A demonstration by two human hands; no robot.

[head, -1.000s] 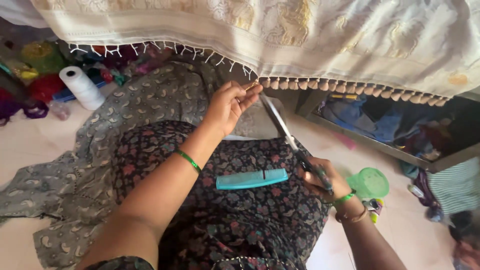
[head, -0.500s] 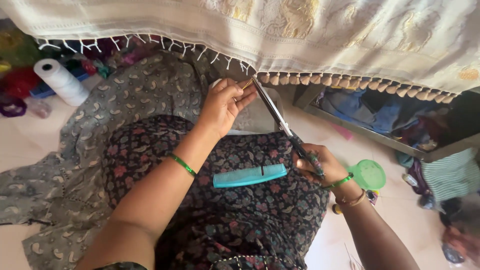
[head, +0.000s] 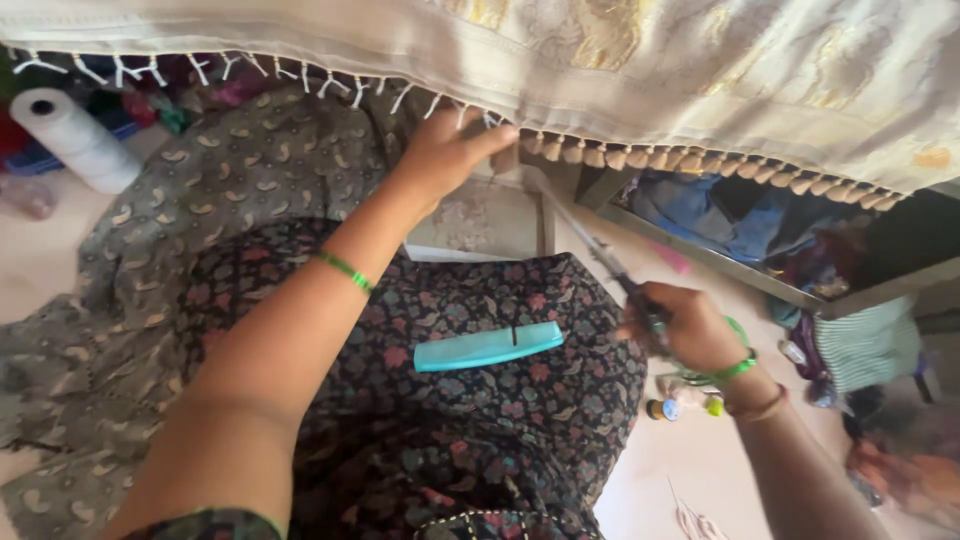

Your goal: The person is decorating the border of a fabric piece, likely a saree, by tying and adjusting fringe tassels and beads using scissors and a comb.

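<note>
— Under the cream cloth [head: 700,70], at twelve o'clock: item?
— Tassel fringe [head: 600,155]; left hand [head: 445,150] pinches it, fingers closed.
— At four o'clock?
— Scissors [head: 600,262], handles gripped in right hand [head: 690,325], blurred blades pointing toward the fringe. Teal comb [head: 488,346] on lap.

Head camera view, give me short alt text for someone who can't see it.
A person's left hand pinches the tasselled edge of a cream cloth while the right hand grips scissors pointed toward it. A teal comb rests on their lap.
</note>
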